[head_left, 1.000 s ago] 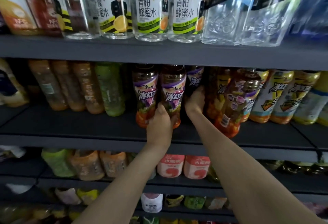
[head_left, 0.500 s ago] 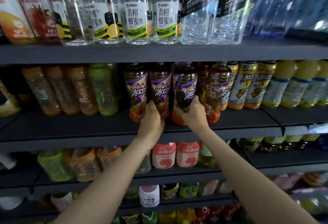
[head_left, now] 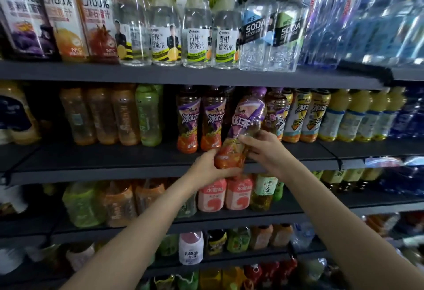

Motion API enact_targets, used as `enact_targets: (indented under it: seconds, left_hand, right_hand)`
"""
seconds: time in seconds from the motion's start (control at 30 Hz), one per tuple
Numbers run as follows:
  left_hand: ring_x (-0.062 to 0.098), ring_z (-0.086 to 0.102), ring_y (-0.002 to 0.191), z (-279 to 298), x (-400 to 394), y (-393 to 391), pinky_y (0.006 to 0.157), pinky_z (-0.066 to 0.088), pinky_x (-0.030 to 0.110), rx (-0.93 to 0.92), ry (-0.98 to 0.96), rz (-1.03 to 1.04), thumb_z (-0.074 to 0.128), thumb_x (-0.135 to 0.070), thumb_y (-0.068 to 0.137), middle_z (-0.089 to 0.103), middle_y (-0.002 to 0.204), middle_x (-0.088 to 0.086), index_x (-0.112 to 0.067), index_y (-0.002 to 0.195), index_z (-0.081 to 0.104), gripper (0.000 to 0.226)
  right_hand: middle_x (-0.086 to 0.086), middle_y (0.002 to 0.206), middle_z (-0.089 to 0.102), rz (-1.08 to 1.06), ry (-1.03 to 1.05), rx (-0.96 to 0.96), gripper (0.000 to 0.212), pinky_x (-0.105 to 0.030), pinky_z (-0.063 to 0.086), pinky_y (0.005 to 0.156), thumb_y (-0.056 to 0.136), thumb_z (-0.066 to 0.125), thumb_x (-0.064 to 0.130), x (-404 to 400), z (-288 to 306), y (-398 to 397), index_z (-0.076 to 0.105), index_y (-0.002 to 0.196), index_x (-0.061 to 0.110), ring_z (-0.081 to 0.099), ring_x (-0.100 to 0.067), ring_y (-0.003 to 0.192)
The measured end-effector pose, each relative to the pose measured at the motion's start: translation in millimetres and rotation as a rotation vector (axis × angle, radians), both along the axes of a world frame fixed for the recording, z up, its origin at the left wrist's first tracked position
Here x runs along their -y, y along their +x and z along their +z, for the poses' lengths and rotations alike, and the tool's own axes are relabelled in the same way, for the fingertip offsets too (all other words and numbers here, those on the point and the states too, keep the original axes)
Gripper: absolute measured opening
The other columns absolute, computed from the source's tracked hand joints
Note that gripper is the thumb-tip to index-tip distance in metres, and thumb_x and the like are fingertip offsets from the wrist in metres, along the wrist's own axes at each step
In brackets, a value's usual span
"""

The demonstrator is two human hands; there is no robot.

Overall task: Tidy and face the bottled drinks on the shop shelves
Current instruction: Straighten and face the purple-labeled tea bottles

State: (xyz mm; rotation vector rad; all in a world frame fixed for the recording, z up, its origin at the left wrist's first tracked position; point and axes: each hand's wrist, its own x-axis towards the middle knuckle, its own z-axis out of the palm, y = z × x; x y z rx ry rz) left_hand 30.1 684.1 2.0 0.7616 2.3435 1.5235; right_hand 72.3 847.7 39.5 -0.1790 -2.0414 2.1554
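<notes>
Dark shelves [head_left: 96, 158] run across the view, packed with bottled drinks. On the second shelf from the top stand two purple-labelled tea bottles [head_left: 199, 119] side by side. Just right of them a third, the held bottle [head_left: 243, 129], is tilted with its cap leaning right, its base out over the shelf edge. The left hand [head_left: 210, 166] cups its orange base, fingers curled under; the right hand [head_left: 263, 149] grips its lower body

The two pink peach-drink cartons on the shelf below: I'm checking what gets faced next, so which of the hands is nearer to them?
Left. The left hand cups the tilted iced tea bottle's base just above the pink cartons; the right hand grips it higher, to the right.
</notes>
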Motion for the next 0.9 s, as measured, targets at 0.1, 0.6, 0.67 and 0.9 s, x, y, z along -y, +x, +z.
enact_targets:
  seconds: [0.1,0.6,0.67,0.9]
  left_hand:
    - [0.019,0.043,0.120,-1,11,10,0.099,0.036,0.027,-0.325,-0.146,0.170,0.076,-0.032,0.074,0.045,0.128,0.003,-0.019,0.136,0.038,0.074]
    - [0.024,0.064,0.101,30,53,11,0.084,0.055,0.031,0.462,0.483,-0.063,0.067,-0.019,0.080,0.063,0.117,0.013,-0.013,0.118,0.051,0.042]
    - [0.015,0.061,0.099,30,47,12,0.083,0.053,0.026,0.225,0.453,0.083,0.073,-0.016,0.077,0.059,0.117,0.006,-0.018,0.112,0.049,0.043]
    - [0.011,0.043,0.110,36,46,10,0.094,0.038,0.025,-0.698,0.076,0.234,0.084,-0.027,0.066,0.039,0.118,-0.001,-0.018,0.125,0.041,0.074]
  right_hand:
    - [-0.012,0.117,0.064,-0.139,-0.083,0.062,0.047,-0.033,0.055,0.080,0.082,0.072,0.029,7,11,2,0.054,0.121,0.010,0.062,-0.028,0.106]
    - [0.000,0.097,0.073,-0.080,-0.215,-0.131,0.024,-0.037,0.055,0.083,0.085,0.067,0.027,26,52,16,0.062,0.106,0.017,0.068,-0.019,0.093]
    - [-0.007,0.106,0.069,-0.143,-0.172,-0.087,0.030,-0.041,0.054,0.088,0.087,0.066,0.032,30,52,14,0.059,0.109,0.013,0.066,-0.024,0.097]
    - [-0.020,0.112,0.062,-0.260,-0.498,-0.035,0.069,-0.043,0.059,0.069,0.075,0.078,0.018,38,40,11,0.040,0.130,0.002,0.067,-0.029,0.092]
